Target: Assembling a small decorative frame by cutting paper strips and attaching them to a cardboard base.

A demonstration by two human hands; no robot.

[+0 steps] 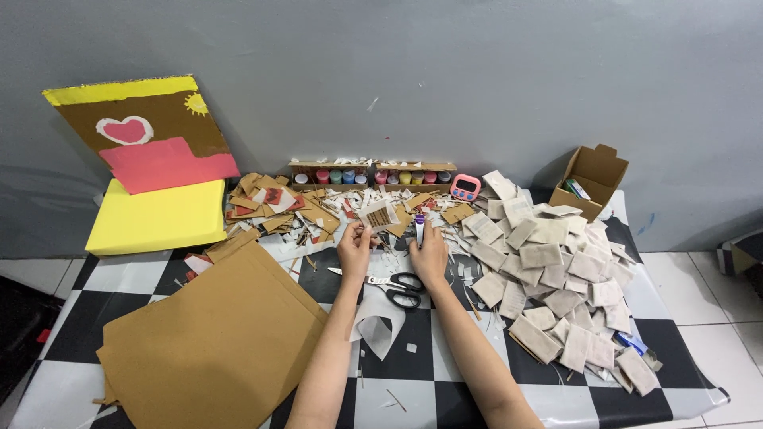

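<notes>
My left hand point(354, 248) pinches a small square piece of cardboard point(378, 214) with its corrugated side showing, held up over the table. My right hand point(430, 253) grips a small white glue tube point(420, 228) with a purple cap end, pointing up, just right of the cardboard piece. Black-handled scissors point(395, 286) lie on the checkered cloth directly below both hands. A folded white paper point(378, 326) rests between my forearms.
Large brown cardboard sheets point(214, 342) lie at the left. A heap of grey-beige cardboard squares point(556, 278) fills the right. Scraps point(278, 208), a row of paint pots point(373, 176), a pink timer point(465, 187), an open box point(592, 179) and a painted cardboard piece point(147, 159) stand by the wall.
</notes>
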